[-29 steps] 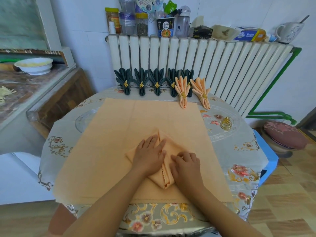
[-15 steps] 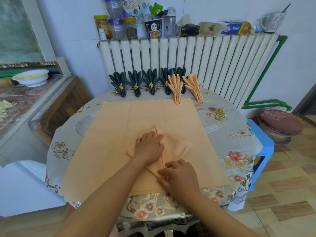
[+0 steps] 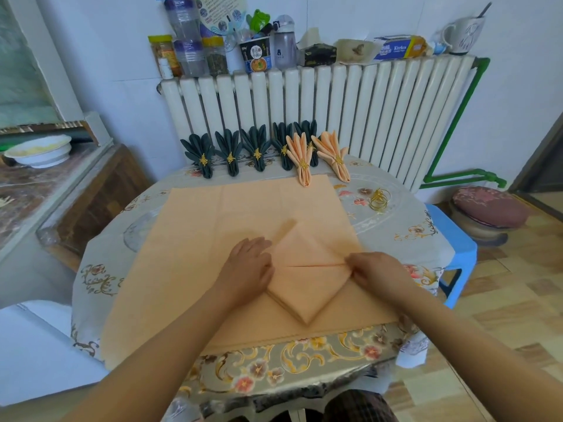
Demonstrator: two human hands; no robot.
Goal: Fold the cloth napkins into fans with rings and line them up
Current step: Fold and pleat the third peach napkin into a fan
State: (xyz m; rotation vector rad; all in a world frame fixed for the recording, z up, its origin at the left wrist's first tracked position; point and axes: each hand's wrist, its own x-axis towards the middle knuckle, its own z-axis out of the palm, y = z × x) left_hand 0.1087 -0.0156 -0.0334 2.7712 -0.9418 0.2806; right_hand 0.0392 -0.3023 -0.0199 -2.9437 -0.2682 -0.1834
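A peach napkin (image 3: 304, 281) folded into a diamond lies on a larger flat peach cloth (image 3: 213, 239) on the table. My left hand (image 3: 246, 266) presses flat on the diamond's left corner. My right hand (image 3: 377, 269) pinches its right corner, where a horizontal crease runs across. At the table's far edge stands a row of finished fans: several dark green ones (image 3: 230, 150) and two peach ones (image 3: 301, 156) with gold rings. Loose gold rings (image 3: 379, 199) lie at the right.
The round table (image 3: 396, 239) has a floral cover and stands against a white radiator (image 3: 365, 111) topped with jars and boxes. A blue stool (image 3: 454, 239) and a cushioned seat (image 3: 487, 208) stand to the right. A counter with a white bowl (image 3: 39, 150) is on the left.
My right hand has moved from the napkin's lower middle out to its right corner, and the napkin now lies spread as a wider diamond with a crease across it. My left hand has shifted to the left corner.
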